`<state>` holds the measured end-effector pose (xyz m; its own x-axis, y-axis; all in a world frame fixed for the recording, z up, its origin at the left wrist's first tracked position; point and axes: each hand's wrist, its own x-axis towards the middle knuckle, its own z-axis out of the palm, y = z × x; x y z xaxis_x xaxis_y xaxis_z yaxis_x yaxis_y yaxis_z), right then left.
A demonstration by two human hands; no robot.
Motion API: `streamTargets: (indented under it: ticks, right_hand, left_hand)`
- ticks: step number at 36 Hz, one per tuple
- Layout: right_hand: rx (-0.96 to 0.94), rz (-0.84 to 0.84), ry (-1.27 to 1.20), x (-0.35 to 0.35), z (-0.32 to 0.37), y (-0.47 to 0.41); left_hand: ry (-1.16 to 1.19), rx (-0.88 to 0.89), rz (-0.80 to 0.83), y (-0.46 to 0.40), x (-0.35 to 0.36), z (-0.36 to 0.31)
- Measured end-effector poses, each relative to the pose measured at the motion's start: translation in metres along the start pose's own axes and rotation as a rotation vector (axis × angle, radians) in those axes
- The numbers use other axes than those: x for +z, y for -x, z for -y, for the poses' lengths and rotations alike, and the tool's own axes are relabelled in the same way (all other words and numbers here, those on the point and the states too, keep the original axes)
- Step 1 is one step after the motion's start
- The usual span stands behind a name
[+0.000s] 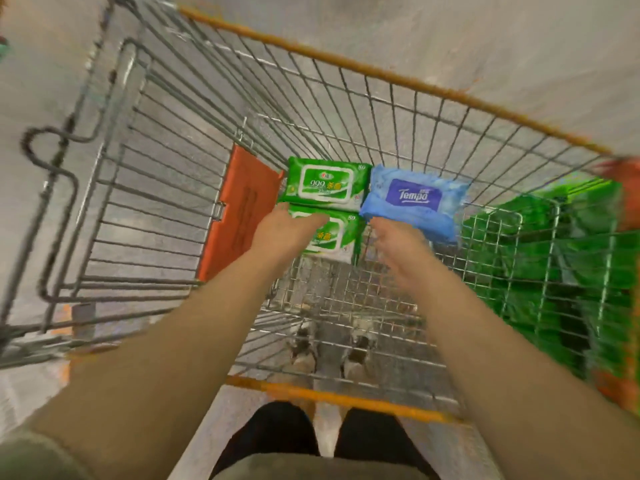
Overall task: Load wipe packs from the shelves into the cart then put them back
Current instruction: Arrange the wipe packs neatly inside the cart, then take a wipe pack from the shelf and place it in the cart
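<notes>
Three wipe packs lie on the wire floor of the cart (pixel 381 109). Two are green: the far green pack (pixel 323 183) and the near green pack (pixel 332 237), side by side. A blue Tempo pack (pixel 415 199) lies to their right. My left hand (pixel 287 230) reaches down onto the near green pack, fingers extended over its left part and covering it. My right hand (pixel 394 244) is lowered at the near edge of the blue pack, fingers loosely extended; whether it touches the pack I cannot tell.
An orange flap (pixel 239 213) stands against the cart's left wall. The cart's orange handle bar (pixel 339 398) is close to my body. Green packs on shelves (pixel 554 265) show blurred through the cart's right side. Grey floor surrounds the cart.
</notes>
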<state>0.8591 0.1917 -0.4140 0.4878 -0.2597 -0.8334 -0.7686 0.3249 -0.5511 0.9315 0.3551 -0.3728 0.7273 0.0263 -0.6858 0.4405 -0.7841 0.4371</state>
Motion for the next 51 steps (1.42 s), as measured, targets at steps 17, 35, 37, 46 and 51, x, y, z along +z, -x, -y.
streamTargets:
  ticks: [17, 35, 37, 46, 51]
  right_hand:
    - [-0.410, -0.162, 0.437, -0.093, 0.092, 0.172]
    - [-0.504, -0.580, 0.843, -0.120, 0.123, 0.330]
    - [-0.493, -0.629, 0.864, -0.120, 0.118, 0.348]
    - [-0.373, -0.829, 0.882, -0.128, 0.072, 0.440]
    - [-0.284, -0.919, 0.833, -0.142, 0.027, 0.493]
  left_hand:
    - [-0.126, 0.445, -0.019, 0.157, -0.061, -0.100]
    - [-0.272, 0.913, 0.180, 0.224, -0.136, -0.136]
    - [-0.298, 0.969, 0.203, 0.233, -0.139, -0.141]
    - [-0.340, 1.224, 0.404, 0.277, -0.116, -0.154]
    - [-0.392, 1.360, 0.493, 0.323, -0.096, -0.157]
